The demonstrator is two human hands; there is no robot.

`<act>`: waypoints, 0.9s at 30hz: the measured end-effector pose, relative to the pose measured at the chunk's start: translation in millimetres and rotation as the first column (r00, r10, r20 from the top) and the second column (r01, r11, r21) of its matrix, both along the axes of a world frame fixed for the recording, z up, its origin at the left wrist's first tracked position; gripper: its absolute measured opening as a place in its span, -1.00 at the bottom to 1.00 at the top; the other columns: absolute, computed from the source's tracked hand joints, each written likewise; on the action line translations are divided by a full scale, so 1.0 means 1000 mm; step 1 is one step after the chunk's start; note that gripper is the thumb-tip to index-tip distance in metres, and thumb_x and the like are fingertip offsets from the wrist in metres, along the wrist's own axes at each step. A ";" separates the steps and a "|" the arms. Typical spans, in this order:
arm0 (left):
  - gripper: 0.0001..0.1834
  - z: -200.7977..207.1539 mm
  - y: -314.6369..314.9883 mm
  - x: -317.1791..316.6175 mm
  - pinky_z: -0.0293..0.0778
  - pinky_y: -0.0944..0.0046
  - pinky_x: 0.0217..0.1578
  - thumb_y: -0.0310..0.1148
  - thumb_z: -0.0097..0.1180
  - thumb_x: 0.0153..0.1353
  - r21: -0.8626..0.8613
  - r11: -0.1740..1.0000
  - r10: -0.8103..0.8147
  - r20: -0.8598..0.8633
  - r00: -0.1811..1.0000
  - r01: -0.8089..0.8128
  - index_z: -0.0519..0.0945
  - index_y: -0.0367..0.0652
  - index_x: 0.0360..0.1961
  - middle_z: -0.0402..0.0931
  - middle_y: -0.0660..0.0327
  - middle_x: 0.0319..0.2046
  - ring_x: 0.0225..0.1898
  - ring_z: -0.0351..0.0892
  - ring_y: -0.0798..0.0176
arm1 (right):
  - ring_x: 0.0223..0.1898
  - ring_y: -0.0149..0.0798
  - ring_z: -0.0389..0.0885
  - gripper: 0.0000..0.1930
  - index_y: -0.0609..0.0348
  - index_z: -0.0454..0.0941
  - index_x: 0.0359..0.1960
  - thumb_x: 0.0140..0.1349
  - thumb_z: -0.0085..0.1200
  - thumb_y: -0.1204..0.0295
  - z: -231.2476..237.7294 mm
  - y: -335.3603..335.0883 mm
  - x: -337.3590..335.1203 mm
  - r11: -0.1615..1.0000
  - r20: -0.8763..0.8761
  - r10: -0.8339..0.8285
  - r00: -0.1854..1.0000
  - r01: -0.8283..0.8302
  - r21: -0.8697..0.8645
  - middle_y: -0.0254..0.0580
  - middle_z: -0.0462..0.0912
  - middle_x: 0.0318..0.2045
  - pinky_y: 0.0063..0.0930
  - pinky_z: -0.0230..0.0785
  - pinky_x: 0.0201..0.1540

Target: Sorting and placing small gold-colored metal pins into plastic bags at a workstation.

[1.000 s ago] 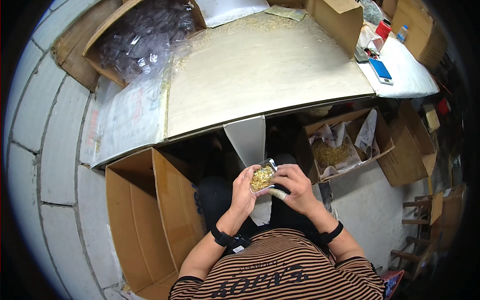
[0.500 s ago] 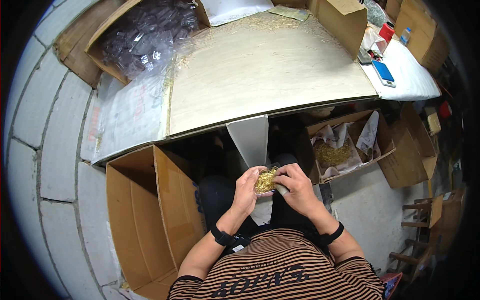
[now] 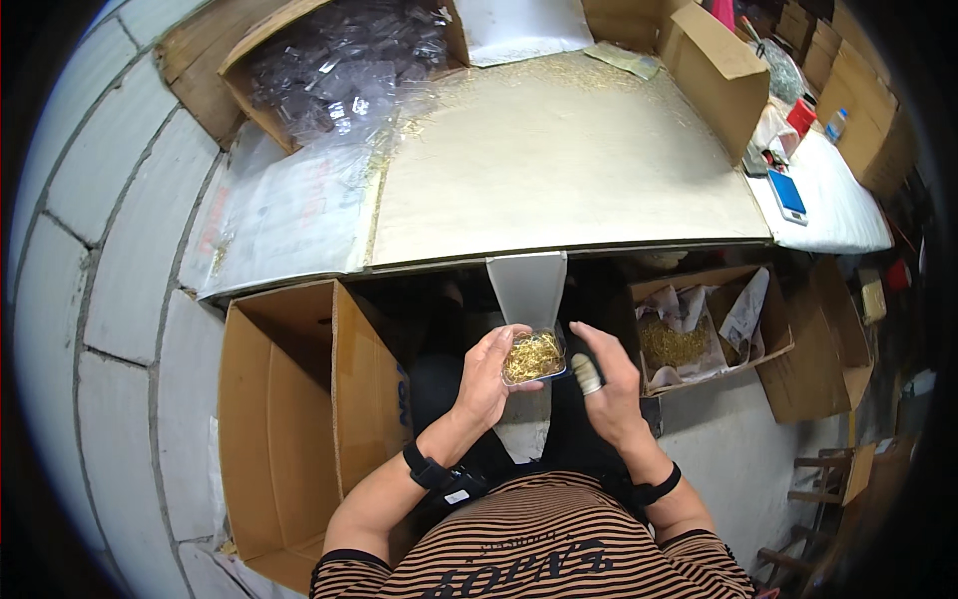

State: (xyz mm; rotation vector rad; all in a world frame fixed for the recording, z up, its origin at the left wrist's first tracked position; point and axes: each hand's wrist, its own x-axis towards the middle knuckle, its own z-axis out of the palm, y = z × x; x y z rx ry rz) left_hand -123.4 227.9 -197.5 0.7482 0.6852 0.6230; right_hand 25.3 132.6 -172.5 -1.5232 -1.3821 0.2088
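In my left hand (image 3: 487, 377) rests a small clear plastic box (image 3: 534, 381), gripped along its left side and from below. Small gold-coloured metal pieces (image 3: 536, 355) fill it, in a tangled heap; they look like pins or clips, too small to name surely. My right hand (image 3: 611, 384) is just to the right of the box, apart from it, with fingers stretched out and nothing held. A pale wrap (image 3: 586, 373) covers one of its digits. Both hands are above my lap, in front of the table's near edge.
A pale tabletop (image 3: 559, 170) with scattered gold bits lies ahead. Clear plastic boxes (image 3: 349, 70) fill a carton at back left. An open carton (image 3: 274, 429) stands at left. Another carton (image 3: 781, 351) at right holds gold pieces on paper. A blue scale (image 3: 787, 195) sits at far right.
My right hand has come off the gold pieces and moved right, its fingers opening out. The left hand still holds the box. The whole view has shifted slightly.
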 end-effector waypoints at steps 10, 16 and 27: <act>-0.66 0.017 0.007 -0.015 0.66 0.29 -0.43 -0.21 -0.28 0.40 0.006 0.999 0.050 -0.026 0.998 -0.050 0.42 -0.25 -0.07 0.51 0.14 -0.20 -0.25 0.62 0.28 | -0.50 -0.56 0.46 -0.83 0.37 0.51 -0.22 0.16 0.10 0.57 -0.009 0.029 -0.011 0.934 -0.772 -0.056 0.633 -0.240 -0.265 -0.33 0.55 -0.47 -0.67 0.35 -0.44; -0.66 0.022 0.018 -0.033 0.66 0.30 -0.46 -0.21 -0.28 0.40 -0.015 0.999 0.050 -0.026 0.998 -0.050 0.42 -0.25 -0.07 0.51 0.16 -0.24 -0.27 0.61 0.30 | -0.49 -0.58 0.40 -0.64 0.41 0.41 -0.05 0.11 0.15 0.55 -0.006 0.039 -0.031 0.936 -0.587 -0.001 0.810 -0.206 -0.285 -0.35 0.49 -0.50 -0.69 0.30 -0.43; -0.60 0.067 0.101 -0.188 0.62 0.34 -0.53 -0.11 -0.27 0.38 0.209 0.935 0.293 0.007 0.956 -0.287 0.47 -0.21 -0.12 0.53 0.17 -0.28 -0.36 0.60 0.34 | -0.45 -0.47 0.47 -0.63 0.27 0.31 0.13 0.31 -0.09 0.45 0.016 0.083 -0.072 0.965 -0.397 0.170 0.902 -0.233 -0.117 -0.28 0.49 -0.46 -0.60 0.38 -0.36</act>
